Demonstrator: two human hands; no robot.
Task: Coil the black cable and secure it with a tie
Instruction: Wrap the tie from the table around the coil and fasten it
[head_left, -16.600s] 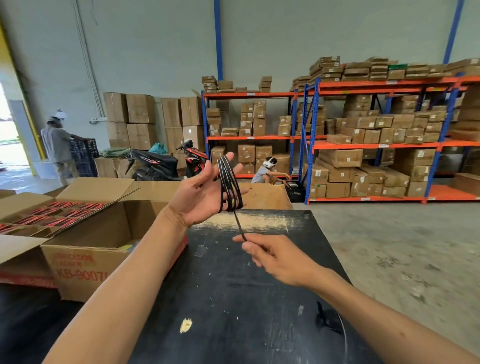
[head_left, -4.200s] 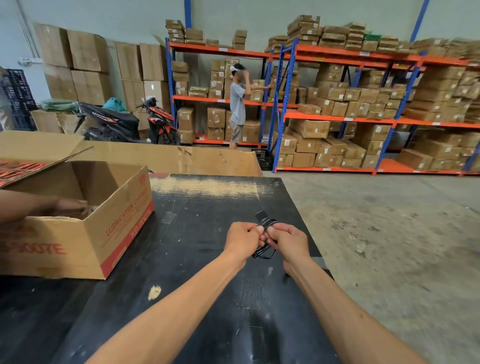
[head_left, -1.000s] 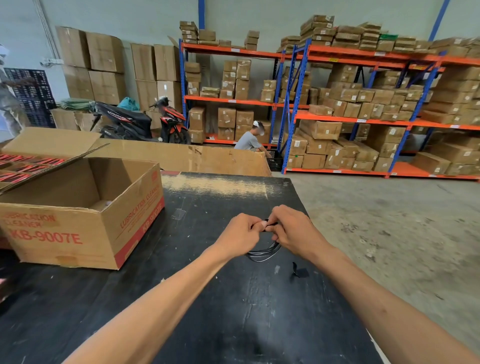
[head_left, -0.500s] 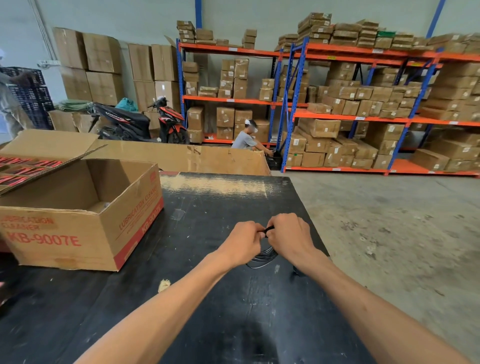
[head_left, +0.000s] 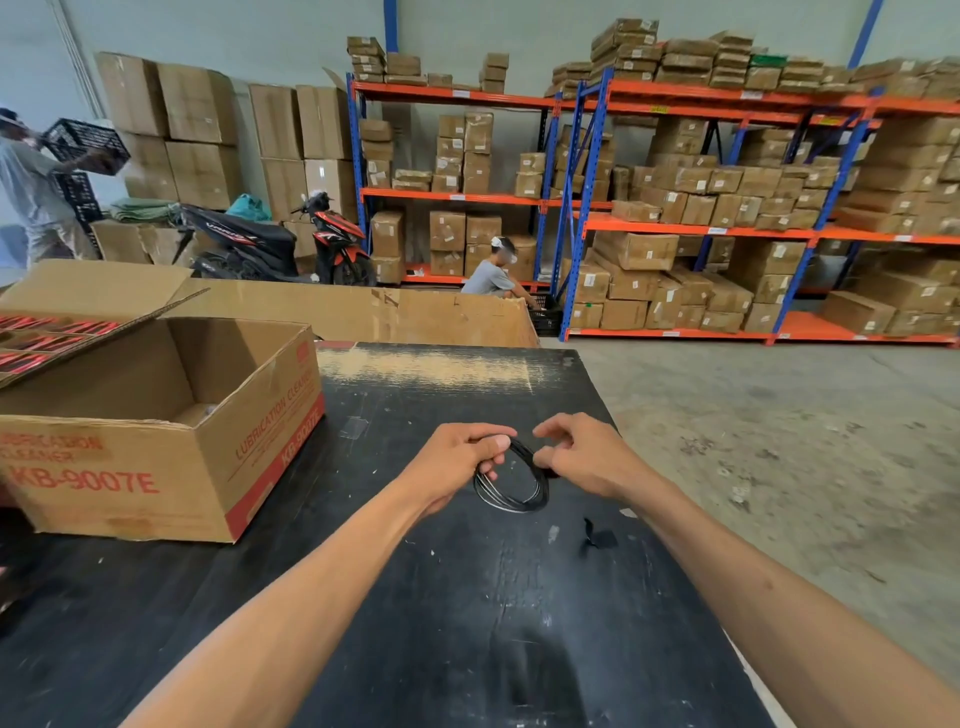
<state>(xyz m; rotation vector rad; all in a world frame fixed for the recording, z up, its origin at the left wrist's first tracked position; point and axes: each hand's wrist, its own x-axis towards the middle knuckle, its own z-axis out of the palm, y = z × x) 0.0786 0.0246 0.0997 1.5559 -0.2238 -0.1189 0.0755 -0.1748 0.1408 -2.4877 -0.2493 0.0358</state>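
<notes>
The black cable (head_left: 511, 498) is wound into a small round coil of several loops, held just above the black table (head_left: 467, 613). My left hand (head_left: 457, 462) grips the coil's upper left side, thumb on top. My right hand (head_left: 587, 457) sits at the coil's right side, fingers half curled and spread; its thumb touches the loops there. A small black piece (head_left: 597, 538), perhaps a tie or plug, lies on the table below my right hand. Whether a tie is on the coil is hidden by my fingers.
An open cardboard box (head_left: 156, 441) marked KB-9007E stands on the table's left. A long cardboard panel (head_left: 363, 312) rises behind the table. Beyond are a motorbike (head_left: 275, 244), orange-blue racks (head_left: 675, 208) of cartons, a crouching person (head_left: 493, 275) and a person (head_left: 31, 192) lifting a crate.
My hands, pinched together on the coil half a second ago, have moved apart. The coil now shows as an open ring between them, and my right fingers have loosened.
</notes>
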